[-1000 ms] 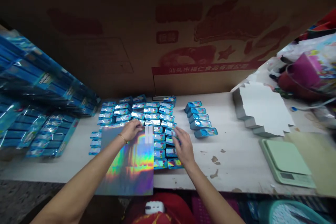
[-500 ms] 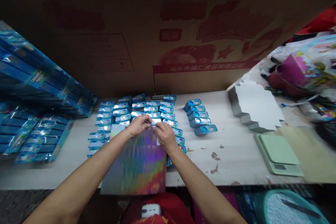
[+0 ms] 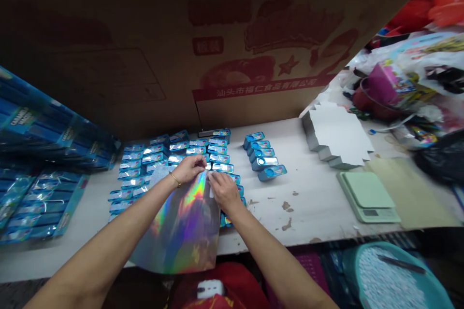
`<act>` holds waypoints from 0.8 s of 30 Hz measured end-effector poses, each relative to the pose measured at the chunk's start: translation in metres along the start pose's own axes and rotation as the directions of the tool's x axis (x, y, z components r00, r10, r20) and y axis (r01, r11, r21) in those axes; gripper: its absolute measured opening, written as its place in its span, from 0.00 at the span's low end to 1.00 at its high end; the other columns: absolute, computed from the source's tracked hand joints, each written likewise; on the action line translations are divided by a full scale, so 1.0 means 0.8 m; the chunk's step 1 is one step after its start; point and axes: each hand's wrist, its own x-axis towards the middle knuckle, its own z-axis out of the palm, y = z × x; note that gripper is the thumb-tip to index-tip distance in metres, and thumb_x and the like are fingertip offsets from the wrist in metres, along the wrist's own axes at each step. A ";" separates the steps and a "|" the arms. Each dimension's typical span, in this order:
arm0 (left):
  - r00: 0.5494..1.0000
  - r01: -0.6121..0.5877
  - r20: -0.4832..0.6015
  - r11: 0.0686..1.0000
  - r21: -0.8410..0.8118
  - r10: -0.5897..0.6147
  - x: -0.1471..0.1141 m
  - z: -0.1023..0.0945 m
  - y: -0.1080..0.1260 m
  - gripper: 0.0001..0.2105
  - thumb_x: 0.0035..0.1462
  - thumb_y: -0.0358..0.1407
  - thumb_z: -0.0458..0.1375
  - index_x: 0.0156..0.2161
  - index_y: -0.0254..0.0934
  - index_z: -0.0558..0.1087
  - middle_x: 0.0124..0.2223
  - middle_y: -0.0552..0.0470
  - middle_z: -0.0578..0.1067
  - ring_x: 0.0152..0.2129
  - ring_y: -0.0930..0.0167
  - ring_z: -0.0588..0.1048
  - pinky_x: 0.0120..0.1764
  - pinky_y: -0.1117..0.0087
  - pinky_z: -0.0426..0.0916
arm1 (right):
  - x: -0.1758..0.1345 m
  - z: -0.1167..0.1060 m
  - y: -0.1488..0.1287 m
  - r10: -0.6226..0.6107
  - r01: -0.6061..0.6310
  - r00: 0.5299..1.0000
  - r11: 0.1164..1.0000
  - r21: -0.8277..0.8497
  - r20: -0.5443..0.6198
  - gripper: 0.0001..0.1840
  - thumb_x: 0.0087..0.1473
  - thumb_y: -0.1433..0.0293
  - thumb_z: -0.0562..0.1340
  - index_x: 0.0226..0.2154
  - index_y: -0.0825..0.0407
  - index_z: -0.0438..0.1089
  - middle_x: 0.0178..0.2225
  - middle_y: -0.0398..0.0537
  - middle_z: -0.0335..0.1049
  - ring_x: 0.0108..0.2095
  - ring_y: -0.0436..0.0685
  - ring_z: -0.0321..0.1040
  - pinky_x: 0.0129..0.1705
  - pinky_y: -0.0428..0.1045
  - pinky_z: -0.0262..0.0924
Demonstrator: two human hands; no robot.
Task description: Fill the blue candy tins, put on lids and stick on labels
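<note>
A shiny rainbow-silver holographic sheet (image 3: 181, 231) slants over the front of the table, its lower end curving past the table edge. My right hand (image 3: 225, 190) grips the sheet near its top edge, thumb and fingers together. Beside it, my left hand (image 3: 191, 169) is closed in a pinch at the same edge; whatever is between its fingertips is too small to make out. Rows of small blue boxes (image 3: 130, 164) with printed, glossy tops stand behind and on both sides of the sheet, which partly covers them.
Several more blue boxes (image 3: 268, 160) form a column to the right. Beyond are a stack of grey-white cut card (image 3: 339, 130), a green scale (image 3: 369, 193) and a teal basin (image 3: 395, 275) of pale pellets. Wrapped blue packs (image 3: 47, 125) are piled left; a large carton (image 3: 232, 67) stands behind.
My view has turned slightly to the right. The sheet has bowed more, and its rainbow glare has shifted up toward my fingers. Both hands stay at its top edge.
</note>
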 end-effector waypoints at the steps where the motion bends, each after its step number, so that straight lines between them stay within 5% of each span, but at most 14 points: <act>1: 1.000 -0.005 0.005 0.999 0.033 0.005 0.001 -0.002 0.002 0.03 0.44 0.29 0.52 0.28 0.34 0.65 0.26 0.55 0.67 0.24 0.75 0.65 0.30 0.74 0.61 | -0.002 -0.001 -0.002 0.031 -0.030 0.999 0.999 0.030 -0.017 0.15 0.56 0.71 0.48 0.44 0.51 0.63 0.42 0.50 0.64 0.42 0.56 0.57 0.43 0.51 0.53; 7: 0.999 -0.015 0.051 0.999 0.042 0.013 0.001 -0.006 0.020 0.03 0.45 0.30 0.52 0.29 0.34 0.65 0.26 0.56 0.66 0.25 0.75 0.65 0.30 0.74 0.61 | 0.006 -0.020 -0.013 0.201 -0.198 0.976 0.979 0.043 -0.083 0.17 0.55 0.67 0.50 0.47 0.50 0.60 0.45 0.50 0.61 0.44 0.56 0.55 0.44 0.52 0.52; 13: 0.999 -0.046 0.013 0.999 0.022 0.045 -0.009 -0.018 0.039 0.03 0.45 0.30 0.52 0.29 0.34 0.64 0.26 0.55 0.66 0.25 0.76 0.65 0.30 0.74 0.61 | 0.014 -0.019 -0.018 0.064 -0.070 0.991 0.996 -0.047 -0.114 0.16 0.55 0.69 0.50 0.47 0.51 0.60 0.44 0.51 0.63 0.43 0.57 0.56 0.43 0.52 0.52; 18: 0.996 -0.090 -0.002 0.985 0.149 0.091 -0.006 -0.019 0.029 0.03 0.46 0.29 0.51 0.28 0.35 0.65 0.27 0.54 0.68 0.26 0.74 0.66 0.31 0.73 0.61 | 0.005 -0.035 -0.030 0.138 -0.109 0.975 0.980 0.168 -0.173 0.11 0.54 0.71 0.51 0.37 0.51 0.67 0.40 0.49 0.66 0.40 0.55 0.58 0.42 0.51 0.53; 21: 0.991 -0.106 -0.041 0.947 0.305 0.124 0.004 -0.007 0.013 0.05 0.46 0.27 0.50 0.27 0.35 0.67 0.28 0.53 0.70 0.27 0.72 0.67 0.33 0.71 0.61 | -0.006 -0.063 -0.026 0.308 -0.218 0.937 0.884 0.414 -0.165 0.08 0.52 0.70 0.53 0.30 0.52 0.67 0.34 0.47 0.66 0.37 0.53 0.60 0.40 0.49 0.54; 24: 0.969 -0.108 -0.169 0.927 0.360 0.179 0.010 0.019 0.011 0.06 0.47 0.29 0.51 0.29 0.36 0.70 0.33 0.49 0.72 0.34 0.68 0.68 0.40 0.66 0.60 | -0.022 -0.089 -0.004 0.590 -0.410 0.806 0.620 0.669 -0.053 0.07 0.49 0.68 0.55 0.27 0.53 0.66 0.26 0.44 0.65 0.29 0.51 0.61 0.32 0.46 0.56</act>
